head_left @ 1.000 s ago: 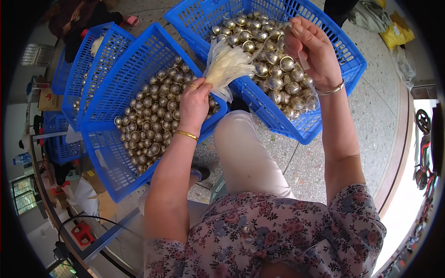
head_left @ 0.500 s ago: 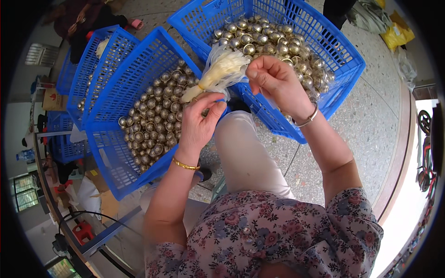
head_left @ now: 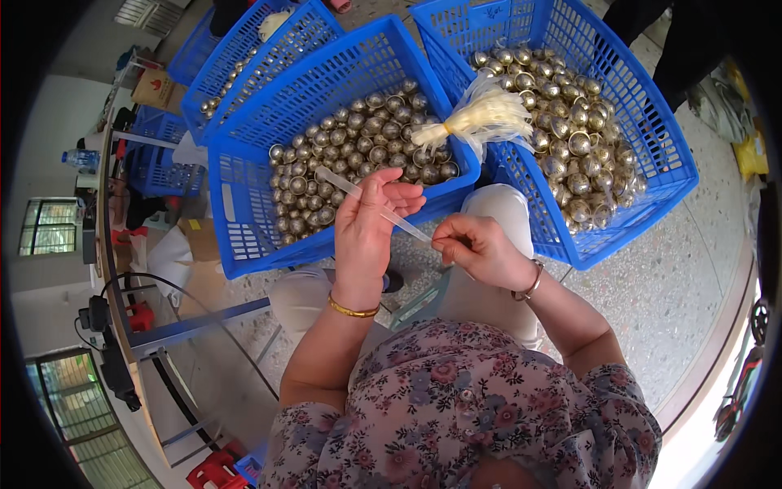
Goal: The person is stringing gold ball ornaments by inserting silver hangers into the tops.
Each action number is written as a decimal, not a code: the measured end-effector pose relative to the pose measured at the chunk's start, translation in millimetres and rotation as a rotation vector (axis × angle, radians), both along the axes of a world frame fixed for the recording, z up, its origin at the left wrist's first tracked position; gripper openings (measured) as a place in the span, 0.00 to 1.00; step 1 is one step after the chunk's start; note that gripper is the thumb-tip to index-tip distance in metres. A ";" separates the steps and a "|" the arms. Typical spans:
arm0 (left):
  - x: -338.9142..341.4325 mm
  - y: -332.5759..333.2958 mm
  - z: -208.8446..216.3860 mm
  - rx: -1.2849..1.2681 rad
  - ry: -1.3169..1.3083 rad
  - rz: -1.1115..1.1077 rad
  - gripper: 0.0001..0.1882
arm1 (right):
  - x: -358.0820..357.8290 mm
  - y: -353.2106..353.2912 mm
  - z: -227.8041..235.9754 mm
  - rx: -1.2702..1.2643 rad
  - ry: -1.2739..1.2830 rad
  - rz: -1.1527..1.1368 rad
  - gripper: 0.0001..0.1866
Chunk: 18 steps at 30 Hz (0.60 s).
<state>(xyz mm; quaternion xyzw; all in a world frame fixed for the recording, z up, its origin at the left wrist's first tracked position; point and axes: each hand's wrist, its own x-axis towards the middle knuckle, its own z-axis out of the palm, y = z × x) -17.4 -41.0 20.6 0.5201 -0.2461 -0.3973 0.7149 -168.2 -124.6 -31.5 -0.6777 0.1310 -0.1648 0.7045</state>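
Observation:
A narrow, translucent plastic strip (head_left: 407,226) stretches at a slant between my two hands. My left hand (head_left: 371,216) has it between thumb and fingers, with the other fingers loosely extended. At the strip's lower end, my right hand (head_left: 476,248) pinches it with thumb and fingertips. Beyond my hands, a bundle of similar whitish strips (head_left: 489,114), bound with a yellow band, lies over the adjoining rims of two blue crates. The left crate (head_left: 342,69) holds many shiny metallic balls (head_left: 358,134); the right crate (head_left: 664,151) has more balls (head_left: 570,122), some apparently in clear film.
More blue crates (head_left: 232,49) stand at the far left. A metal-framed table (head_left: 204,326) is on the left, with a red stool (head_left: 216,473) below. Dark-clothed legs of another person (head_left: 688,49) are at the far right. Speckled floor (head_left: 652,301) lies right.
Both hands have left the bundle and come lower, nearer my lap. A single plastic strip now spans them. The view has shifted, so the crates appear further right.

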 end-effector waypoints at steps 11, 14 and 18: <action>6.6 18.4 -6.2 0.135 -0.204 0.006 0.18 | 24.1 -17.5 28.0 -0.531 -0.092 -0.237 0.16; -1.8 17.7 -14.5 0.117 -0.213 -0.091 0.17 | 43.2 -14.4 43.0 -0.562 -0.235 -0.277 0.15; -0.5 26.3 -28.4 0.159 -0.273 -0.271 0.09 | 53.9 -2.9 40.3 0.136 -0.053 -0.079 0.08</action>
